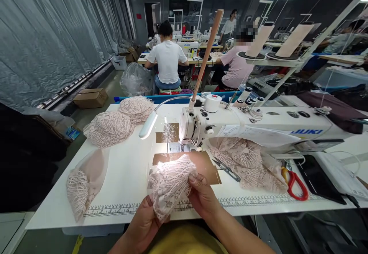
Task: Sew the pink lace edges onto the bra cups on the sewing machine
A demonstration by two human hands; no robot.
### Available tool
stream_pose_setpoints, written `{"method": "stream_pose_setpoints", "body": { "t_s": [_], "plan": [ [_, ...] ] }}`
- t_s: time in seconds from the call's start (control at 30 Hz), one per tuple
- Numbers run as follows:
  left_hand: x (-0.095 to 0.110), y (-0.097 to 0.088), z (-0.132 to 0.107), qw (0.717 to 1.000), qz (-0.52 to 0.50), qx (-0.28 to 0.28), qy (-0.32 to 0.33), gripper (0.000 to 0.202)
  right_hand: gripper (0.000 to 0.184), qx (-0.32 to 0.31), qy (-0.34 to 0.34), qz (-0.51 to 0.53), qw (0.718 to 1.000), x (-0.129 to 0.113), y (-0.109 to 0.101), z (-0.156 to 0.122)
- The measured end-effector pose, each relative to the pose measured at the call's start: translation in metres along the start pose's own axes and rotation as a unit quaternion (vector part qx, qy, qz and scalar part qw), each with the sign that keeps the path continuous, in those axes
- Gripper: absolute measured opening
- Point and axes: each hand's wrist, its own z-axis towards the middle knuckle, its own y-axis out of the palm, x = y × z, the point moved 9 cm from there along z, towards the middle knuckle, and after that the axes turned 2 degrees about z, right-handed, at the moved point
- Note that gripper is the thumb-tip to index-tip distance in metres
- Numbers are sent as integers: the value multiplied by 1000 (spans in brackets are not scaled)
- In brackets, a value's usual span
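Note:
Between my two hands a pale pink lace bra cup [172,183] is held up over the table's front edge. My left hand [148,215] pinches its lower left edge, and my right hand [201,192] grips its right edge between thumb and fingers. Just beyond the cup stands the white sewing machine [224,120], its needle area [184,146] lit by a small lamp [148,125]. Another lace cup with sheer fabric [79,189] lies on the table at the left. A ruler strip [115,210] runs along the front edge, partly behind my hands.
Stacked lace cups [110,128] sit at the back left. Right of the needle lie thread snips [227,169], a heap of lace pieces [247,162] and red-handled scissors [297,187]. A wooden rod [208,51] rises behind the machine. Other people [168,60] sit at machines further back.

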Motion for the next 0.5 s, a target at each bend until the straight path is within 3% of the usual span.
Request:
{"method": "stream_pose_setpoints", "body": {
  "t_s": [0.07, 0.2, 0.33, 0.4, 0.5],
  "plan": [
    [0, -3, -4, 1000, -25, -17, 3, 17, 19, 8, -18, 8, 1000, -5, -3, 0],
    [9, -2, -11, 995, -81, -42, 38, 53, 24, -68, -53, -146, 986, -13, 14, -6],
    [24, -11, -8, 993, -71, 42, 84, 55, 23, -161, -25, -273, 948, -6, 34, -16],
    [28, -19, -6, 990, -72, 82, 90, 48, 24, -179, 15, -253, 951, -1, 34, -18],
    [35, -40, -6, 981, -70, 149, 99, 28, 25, -138, 32, -183, 973, -5, 19, -15]
  ]
}}
